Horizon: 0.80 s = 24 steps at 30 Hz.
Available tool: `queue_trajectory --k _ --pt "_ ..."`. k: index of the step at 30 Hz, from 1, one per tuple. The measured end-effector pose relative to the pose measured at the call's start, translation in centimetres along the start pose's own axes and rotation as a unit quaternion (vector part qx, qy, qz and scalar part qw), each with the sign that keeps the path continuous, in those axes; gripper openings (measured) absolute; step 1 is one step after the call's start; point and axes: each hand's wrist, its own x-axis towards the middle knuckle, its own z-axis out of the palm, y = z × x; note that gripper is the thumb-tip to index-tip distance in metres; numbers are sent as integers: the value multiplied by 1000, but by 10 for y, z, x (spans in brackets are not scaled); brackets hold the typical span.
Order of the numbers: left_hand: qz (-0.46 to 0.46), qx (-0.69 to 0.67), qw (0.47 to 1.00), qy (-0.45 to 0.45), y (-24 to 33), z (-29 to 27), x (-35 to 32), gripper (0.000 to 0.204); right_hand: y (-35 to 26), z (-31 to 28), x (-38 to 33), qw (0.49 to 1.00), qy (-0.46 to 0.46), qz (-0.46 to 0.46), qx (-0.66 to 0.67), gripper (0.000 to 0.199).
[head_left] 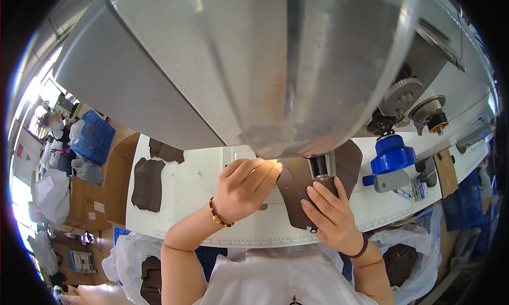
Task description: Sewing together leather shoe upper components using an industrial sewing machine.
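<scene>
A grey and white sewing machine (159,77) fills the upper view, above a white table (196,191). My left hand (245,189) is beside the lit needle area, its fingers bent and pressed together; whatever they pinch, if anything, is hidden. Under the machine head lies a flat dark brown cut piece (294,193), which looks like leather or thick cloth. My right hand (334,217) rests on that piece with fingers stretched out, just below a dark cylindrical machine part (319,167). More brown material (347,164) shows behind it.
Stacked brown pieces (147,184) lie at the table's left. On the right are a blue thread-stand part (392,155) and small tools (419,189). Bags of brown pieces (400,262) flank me. Cardboard boxes (119,177) and a blue crate (94,138) stand left, with a person (54,125) beyond.
</scene>
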Motion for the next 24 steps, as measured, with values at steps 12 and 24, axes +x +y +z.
queue_trajectory --k 12,24 --pt "-22 -82 996 -10 -16 0 -5 30 -47 40 8 994 9 13 -110 36" --pt "-147 -179 973 -14 3 -24 -7 22 -55 43 4 999 48 4 6 22"
